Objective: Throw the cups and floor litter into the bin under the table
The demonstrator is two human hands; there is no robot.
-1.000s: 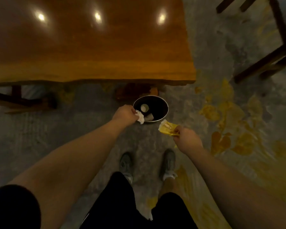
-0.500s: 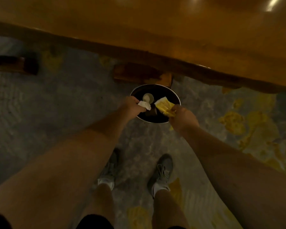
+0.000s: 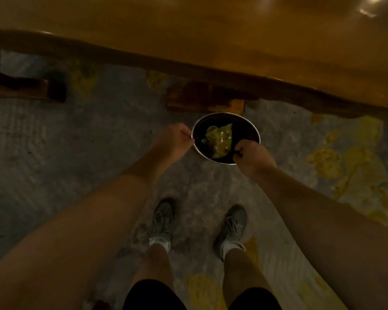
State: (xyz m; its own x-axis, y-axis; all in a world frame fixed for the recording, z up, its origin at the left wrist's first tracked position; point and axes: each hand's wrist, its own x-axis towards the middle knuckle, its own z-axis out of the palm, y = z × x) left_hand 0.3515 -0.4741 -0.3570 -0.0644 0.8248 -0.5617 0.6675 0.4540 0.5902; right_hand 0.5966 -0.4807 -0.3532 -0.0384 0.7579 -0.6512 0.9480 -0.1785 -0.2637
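Note:
A round bin (image 3: 254,131) with a metal rim and dark inside stands on the floor at the table's near edge. A crumpled yellow wrapper (image 3: 220,139) lies inside it, on top of darker, unclear contents. My left hand (image 3: 173,142) is curled against the bin's left rim. My right hand (image 3: 253,157) is curled over the near right rim. Neither hand shows any litter, and no cup or white tissue can be made out.
The wooden table (image 3: 211,30) overhangs the top of the view, with its dark foot (image 3: 202,99) right behind the bin. Another wooden foot (image 3: 31,88) lies at far left. My shoes (image 3: 161,220) stand just behind the bin. Yellow patches (image 3: 345,166) mark the grey floor.
The yellow wrapper has left my right hand and lies in the bin. The white tissue is gone from my left hand. Both hands now rest on the rim.

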